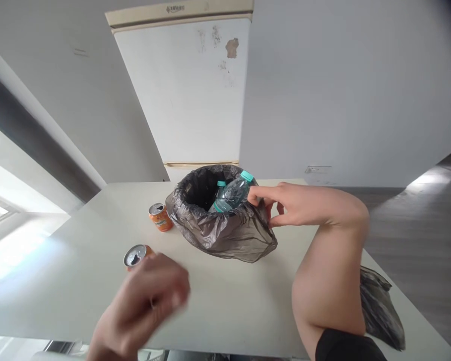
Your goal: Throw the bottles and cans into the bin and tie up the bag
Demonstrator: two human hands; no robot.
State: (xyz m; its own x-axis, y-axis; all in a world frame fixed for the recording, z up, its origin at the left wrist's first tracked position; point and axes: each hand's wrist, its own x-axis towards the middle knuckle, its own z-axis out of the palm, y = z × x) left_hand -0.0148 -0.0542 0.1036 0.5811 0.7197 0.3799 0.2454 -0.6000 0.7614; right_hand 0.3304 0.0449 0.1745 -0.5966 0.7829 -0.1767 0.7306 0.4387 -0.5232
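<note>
A dark, see-through bin bag [225,233] lines an open-topped round container on the table, its edge folded outward. Inside lean a clear plastic bottle [235,193] with a teal cap and a second teal-capped bottle [221,184], mostly hidden. My right hand [285,203] is at the bag's right rim, thumb and fingers closed on the plastic. Blurred by motion, my left hand [146,301] is curled with nothing visible in it. It partly covers an opened orange drink can [136,255] behind it. Another opened orange can [161,218] stands left of the bag.
The pale table [229,306] runs across the view. A crumpled dark plastic bag [381,306] lies at its right edge, partly behind my right arm. Beyond the table stands a white fridge [188,90] against a grey wall. A window is at the left.
</note>
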